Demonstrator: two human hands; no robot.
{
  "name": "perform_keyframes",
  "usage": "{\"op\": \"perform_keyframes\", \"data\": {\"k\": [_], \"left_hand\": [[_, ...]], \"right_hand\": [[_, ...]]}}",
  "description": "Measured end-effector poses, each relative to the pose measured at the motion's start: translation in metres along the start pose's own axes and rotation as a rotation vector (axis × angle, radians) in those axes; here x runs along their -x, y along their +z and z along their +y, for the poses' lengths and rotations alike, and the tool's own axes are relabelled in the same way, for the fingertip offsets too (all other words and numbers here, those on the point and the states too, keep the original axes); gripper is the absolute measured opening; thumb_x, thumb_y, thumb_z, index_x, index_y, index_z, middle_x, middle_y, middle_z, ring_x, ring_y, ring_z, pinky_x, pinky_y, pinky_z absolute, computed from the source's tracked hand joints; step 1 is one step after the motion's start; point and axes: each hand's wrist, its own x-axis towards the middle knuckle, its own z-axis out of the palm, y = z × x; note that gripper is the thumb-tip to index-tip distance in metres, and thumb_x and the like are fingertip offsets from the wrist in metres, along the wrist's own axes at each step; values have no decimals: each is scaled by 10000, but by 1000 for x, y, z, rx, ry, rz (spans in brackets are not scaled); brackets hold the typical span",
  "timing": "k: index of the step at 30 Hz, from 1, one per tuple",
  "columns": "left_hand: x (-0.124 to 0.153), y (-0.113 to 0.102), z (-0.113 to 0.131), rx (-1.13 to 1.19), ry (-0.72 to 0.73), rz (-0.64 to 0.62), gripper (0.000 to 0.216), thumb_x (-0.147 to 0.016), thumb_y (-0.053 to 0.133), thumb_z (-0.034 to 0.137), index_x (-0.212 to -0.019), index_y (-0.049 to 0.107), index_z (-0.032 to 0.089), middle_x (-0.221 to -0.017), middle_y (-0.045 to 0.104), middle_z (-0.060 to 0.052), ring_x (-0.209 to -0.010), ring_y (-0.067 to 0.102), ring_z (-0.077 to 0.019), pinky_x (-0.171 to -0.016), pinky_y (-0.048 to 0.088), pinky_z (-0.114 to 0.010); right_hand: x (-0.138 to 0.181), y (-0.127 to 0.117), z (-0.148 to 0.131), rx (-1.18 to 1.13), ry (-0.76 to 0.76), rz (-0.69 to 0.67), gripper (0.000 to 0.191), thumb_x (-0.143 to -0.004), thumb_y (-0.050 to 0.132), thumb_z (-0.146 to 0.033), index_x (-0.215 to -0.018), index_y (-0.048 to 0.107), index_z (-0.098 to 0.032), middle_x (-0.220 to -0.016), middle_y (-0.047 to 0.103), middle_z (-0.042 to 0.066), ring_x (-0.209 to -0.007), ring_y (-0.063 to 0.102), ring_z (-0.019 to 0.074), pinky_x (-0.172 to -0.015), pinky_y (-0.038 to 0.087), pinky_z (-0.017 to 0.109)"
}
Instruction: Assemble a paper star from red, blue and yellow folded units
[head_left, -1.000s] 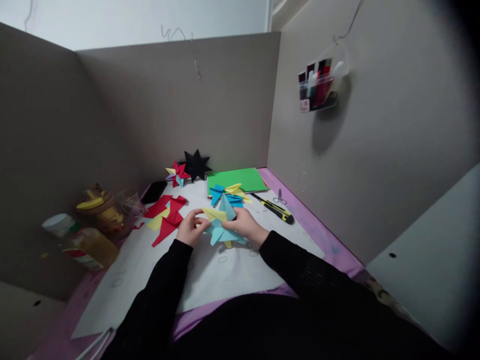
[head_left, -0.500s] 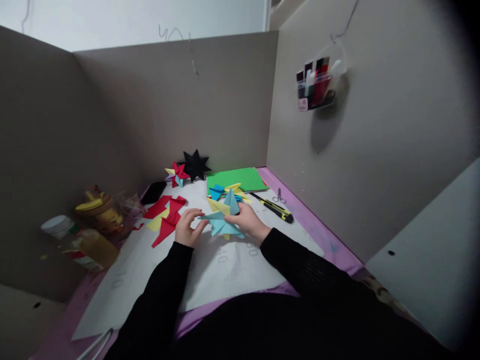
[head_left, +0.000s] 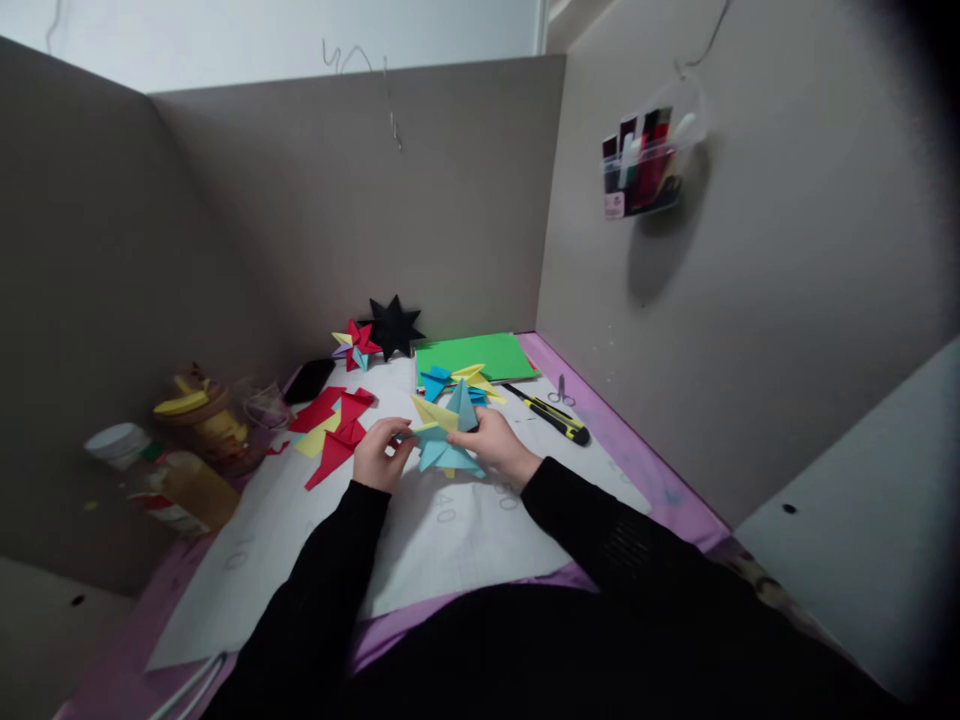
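Between my hands is a folded paper star (head_left: 448, 455) in light blue and yellow, held just above the white sheet (head_left: 420, 560). My right hand (head_left: 501, 446) grips its right side, thumb lying on the front and fingers behind, partly hidden. My left hand (head_left: 381, 455) pinches the tip of the star's left point between thumb and fingers. Left of that hand lie folded red paper pieces (head_left: 343, 440) and a yellow paper piece (head_left: 318, 438). Blue and yellow folded pieces (head_left: 474, 378) rest just behind the star.
A yellow-black utility knife (head_left: 559, 418) and small scissors (head_left: 561, 392) lie right. Green paper (head_left: 476, 357), a black paper star (head_left: 394, 328), a multicolour star (head_left: 357, 345) and a phone (head_left: 310, 381) are at the back. A bottle (head_left: 184, 490) and a cup (head_left: 206, 420) stand left.
My left hand's thumb and fingers have closed from a loose curl onto the star's left tip. The right hand keeps its hold, and the camera view has shifted slightly.
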Motion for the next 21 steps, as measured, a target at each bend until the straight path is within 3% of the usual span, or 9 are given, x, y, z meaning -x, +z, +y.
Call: {"op": "perform_keyframes", "data": {"k": [9,15,21], "left_hand": [[2,3,1,-7,-66,-30,63,-770,609,210,-750,559,179,-876,644,-58,-759,625,-144,-598,538,-246],[2,0,3,33,-107,-44,71,-770,605,229,-741,558,184,-875,641,-64,-814,625,-164,-632,543,-265],[-1,-5,8,-20,-57,-70,121,-782,612,246,-682,608,179,-926,659,-82,-843,633,-178,-735,527,-304]], "right_hand": [[4,6,-1,42,-3,-35,283,-635,627,-171,-913,653,-124,-862,688,54,-716,613,166,-674,494,299],[1,6,0,103,-41,21,351,-596,554,-119,-939,631,-121,-869,683,51,-715,597,163,-649,475,269],[0,4,2,162,-100,78,311,-601,529,-120,-896,629,-125,-809,671,37,-666,577,150,-627,453,259]]}}
